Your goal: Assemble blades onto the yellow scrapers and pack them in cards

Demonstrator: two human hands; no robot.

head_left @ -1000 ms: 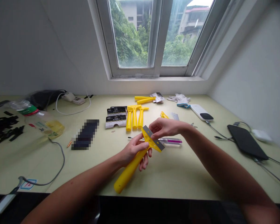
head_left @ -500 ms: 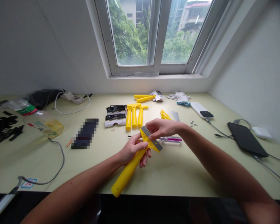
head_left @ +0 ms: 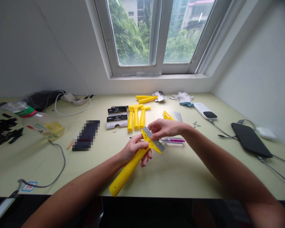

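My left hand [head_left: 135,147] is wrapped round the neck of a yellow scraper [head_left: 128,172], whose handle points down toward the table's front edge. A grey metal blade [head_left: 160,146] lies along the scraper's head. The fingers of my right hand [head_left: 160,128] are closed at the blade's upper face; whether a small part is pinched there is hidden. Just beyond, a screwdriver with a clear and purple handle [head_left: 174,141] lies on the table. Several screws [head_left: 196,124] and a loose blade [head_left: 178,116] are farther right.
Yellow scrapers [head_left: 136,118] lie beside black and white boxes [head_left: 117,122]. Yellow guards [head_left: 167,115], a glove [head_left: 181,97], a white device [head_left: 205,110] and a black phone [head_left: 251,139] are behind and right. A plastic bottle [head_left: 41,122] lies left.
The scraper's handle end has swung slightly left and up in the view. Both hands have shifted a little up and left with it, holding much the same pose.
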